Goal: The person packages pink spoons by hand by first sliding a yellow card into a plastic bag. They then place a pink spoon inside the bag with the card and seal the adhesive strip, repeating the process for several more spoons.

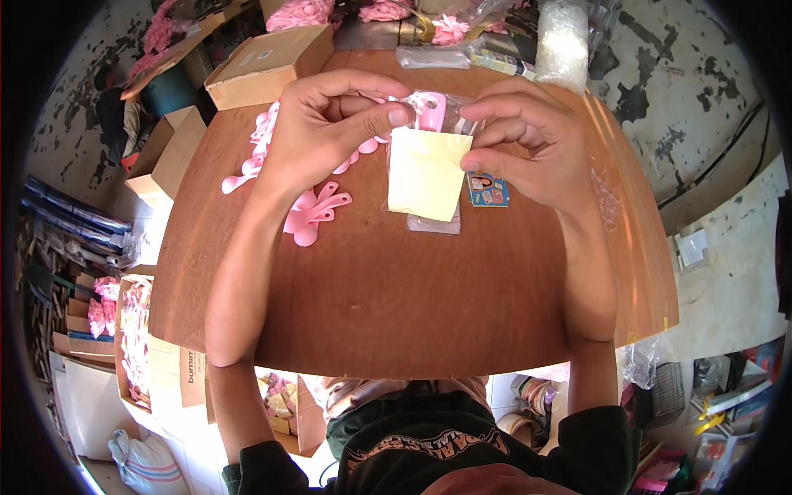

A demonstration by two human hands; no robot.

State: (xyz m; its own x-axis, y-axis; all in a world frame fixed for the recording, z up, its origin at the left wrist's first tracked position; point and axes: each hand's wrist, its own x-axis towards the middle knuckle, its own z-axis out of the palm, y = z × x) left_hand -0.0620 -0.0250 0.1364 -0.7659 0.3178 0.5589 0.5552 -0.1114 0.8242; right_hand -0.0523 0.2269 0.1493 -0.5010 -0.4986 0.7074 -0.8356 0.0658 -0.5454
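Above the far middle of the table, a clear plastic bag with a pale yellow card (427, 175) is held up between my hands. My left hand (318, 132) is closed, thumb and forefinger pinching the bag's top left corner. My right hand (536, 140) is closed on its right side, thumb at the card's edge. Behind the card's top shows a pink plastic piece (433, 114); whether it is inside the bag I cannot tell. Pink measuring spoons (307, 216) lie beside my left wrist. A blue printed card (488, 190) lies below my right hand.
A closed cardboard box (268, 66) stands on the table's far left. Flat clear bags (431, 56) and a plastic-wrapped roll (563, 45) sit along the far edge. An open carton (136, 342) with pink items stands on the floor at left. The brown table (396, 313) has a curved near edge.
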